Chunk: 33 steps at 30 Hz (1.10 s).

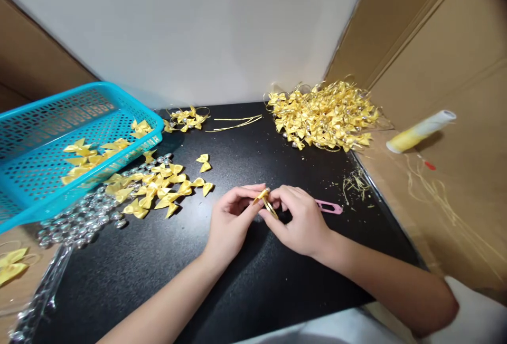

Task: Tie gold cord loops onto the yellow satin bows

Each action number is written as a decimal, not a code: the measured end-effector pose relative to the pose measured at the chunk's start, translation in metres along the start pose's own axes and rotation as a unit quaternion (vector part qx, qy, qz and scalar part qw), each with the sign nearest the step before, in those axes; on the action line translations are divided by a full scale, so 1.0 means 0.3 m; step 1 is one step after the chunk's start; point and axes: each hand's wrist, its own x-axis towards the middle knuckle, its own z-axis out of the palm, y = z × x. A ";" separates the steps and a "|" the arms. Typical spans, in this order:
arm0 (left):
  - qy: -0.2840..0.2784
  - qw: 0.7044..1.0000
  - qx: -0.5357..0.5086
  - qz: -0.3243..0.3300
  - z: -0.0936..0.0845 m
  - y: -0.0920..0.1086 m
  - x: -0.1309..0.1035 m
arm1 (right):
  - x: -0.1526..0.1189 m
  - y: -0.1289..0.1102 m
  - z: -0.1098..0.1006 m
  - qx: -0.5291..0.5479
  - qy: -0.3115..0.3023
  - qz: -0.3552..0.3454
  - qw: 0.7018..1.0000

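Observation:
My left hand (232, 217) pinches a small yellow ribbon bow (260, 196) between thumb and fingertips above the black tabletop. Close against it, my right hand (301, 220) grips a loop of gold cord (271, 208) that hangs by the bow. The fingertips of both hands nearly meet and hide part of the bow and cord. A pink slotted plastic tool (330, 207) lies just beyond my right hand, its other end hidden. To the left of my hands are loose yellow bows (162, 185) and a heap of silver beads (85, 217).
A turquoise basket (158, 122) holding more bows stands at the left. Finished-looking bows with cord loops (322, 117) are piled at the back right. Cut gold cords (237, 122) lie at the back. Cord scraps (356, 183) and a yellow-white spool (422, 131) are at the right.

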 end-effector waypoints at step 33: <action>-0.090 0.934 0.318 0.139 -0.011 0.039 -0.022 | 0.024 0.033 -0.050 0.095 0.013 -0.024 0.995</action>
